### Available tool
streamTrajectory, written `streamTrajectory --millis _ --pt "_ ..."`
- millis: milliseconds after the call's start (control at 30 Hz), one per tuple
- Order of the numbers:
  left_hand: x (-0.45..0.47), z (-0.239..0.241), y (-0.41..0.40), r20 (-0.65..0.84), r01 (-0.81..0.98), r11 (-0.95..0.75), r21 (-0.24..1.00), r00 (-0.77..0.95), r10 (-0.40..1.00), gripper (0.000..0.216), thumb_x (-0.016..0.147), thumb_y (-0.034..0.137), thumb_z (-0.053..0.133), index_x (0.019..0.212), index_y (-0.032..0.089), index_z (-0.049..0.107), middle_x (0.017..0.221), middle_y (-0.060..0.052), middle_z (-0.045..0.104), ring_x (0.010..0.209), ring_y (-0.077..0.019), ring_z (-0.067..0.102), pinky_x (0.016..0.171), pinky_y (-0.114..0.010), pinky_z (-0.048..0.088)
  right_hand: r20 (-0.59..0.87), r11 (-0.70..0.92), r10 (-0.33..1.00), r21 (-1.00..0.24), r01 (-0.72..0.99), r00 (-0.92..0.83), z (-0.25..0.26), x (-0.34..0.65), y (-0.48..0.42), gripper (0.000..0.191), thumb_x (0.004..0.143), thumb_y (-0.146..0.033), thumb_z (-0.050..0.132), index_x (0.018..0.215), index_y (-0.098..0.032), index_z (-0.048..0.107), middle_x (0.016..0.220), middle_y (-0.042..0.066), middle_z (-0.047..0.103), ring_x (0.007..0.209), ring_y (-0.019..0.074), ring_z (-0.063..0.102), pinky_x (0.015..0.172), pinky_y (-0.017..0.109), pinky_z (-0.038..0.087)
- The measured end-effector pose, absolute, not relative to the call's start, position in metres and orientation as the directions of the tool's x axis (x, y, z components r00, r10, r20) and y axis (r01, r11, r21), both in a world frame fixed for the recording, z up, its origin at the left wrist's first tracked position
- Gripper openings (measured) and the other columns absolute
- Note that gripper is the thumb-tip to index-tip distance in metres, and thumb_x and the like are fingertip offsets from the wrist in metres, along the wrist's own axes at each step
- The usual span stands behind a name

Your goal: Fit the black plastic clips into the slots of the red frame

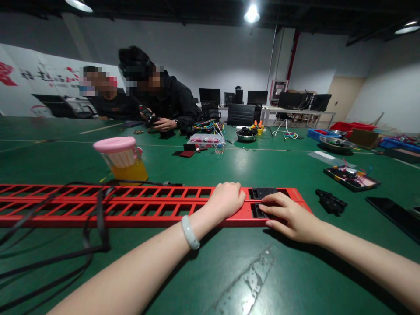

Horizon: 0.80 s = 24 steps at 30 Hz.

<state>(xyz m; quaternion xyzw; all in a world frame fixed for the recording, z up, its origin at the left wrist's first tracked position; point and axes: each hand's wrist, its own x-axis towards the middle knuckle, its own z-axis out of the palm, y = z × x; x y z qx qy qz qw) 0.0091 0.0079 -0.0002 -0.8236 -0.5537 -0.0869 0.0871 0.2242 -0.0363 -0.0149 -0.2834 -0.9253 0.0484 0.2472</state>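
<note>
Head view: green table point(295, 275), long red slotted frame point(157, 222) flat across it, both hands near its right end. Frame probably light, stiff plastic; thin ribs could snap, so hold the outer rails. Left hand point(226, 200) curled on the frame, can't tell its grip. Right hand point(292, 216) spread at the near black block point(257, 211); can't tell if pinching.
</note>
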Motion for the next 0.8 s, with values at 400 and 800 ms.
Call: streamTrajectory --millis 400,800 --pt "0.010 0.000 0.007 0.239 0.933 -0.358 -0.043 0.358 0.903 0.034 0.085 0.033 0.030 0.083 0.015 0.058 0.083 -0.009 0.064 0.080 -0.0223 0.059 0.075 -0.033 0.041 0.496 0.874 0.463 -0.117 0.472 -0.735 -0.021 0.225 -0.036 0.042 0.081 -0.028 0.049 0.121 -0.016 0.047 0.111 0.017 0.052 0.103 0.0241 0.048 0.083 0.042 0.046" --pt "0.009 0.001 0.007 0.248 0.926 -0.375 -0.049 0.375 0.893 0.034 0.086 0.033 0.030 0.082 0.015 0.058 0.082 -0.009 0.064 0.079 -0.0226 0.059 0.074 -0.034 0.041 0.598 0.922 0.342 -0.063 0.383 -0.725 -0.031 0.233 -0.041 0.036 0.078 -0.020 0.050 0.114 -0.013 0.051 0.104 0.015 0.059 0.099 0.0223 0.055 0.082 0.038 0.049"
